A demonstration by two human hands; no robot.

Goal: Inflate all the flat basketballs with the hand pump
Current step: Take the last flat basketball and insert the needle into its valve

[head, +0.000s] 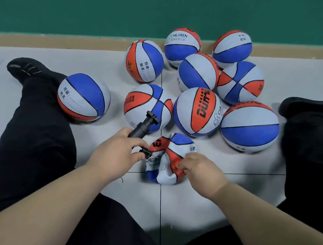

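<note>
A crumpled flat basketball [169,158], red, white and blue, lies on the floor between my legs. My left hand [118,147] grips the black hand pump [142,129], its handle pointing up and away and its nozzle end next to the flat ball's left side. My right hand [200,169] pinches the flat ball's right edge by a small brass-coloured spot. Several round, inflated basketballs of the same colours, such as the one marked DUHAO [197,111], sit beyond it.
My black-trousered legs spread left [37,125] and right [315,156], with shoes at both sides. One ball [83,96] rests against my left leg. A green wall [131,4] with a tan skirting closes the far side. Grey floor tiles [242,175] lie around.
</note>
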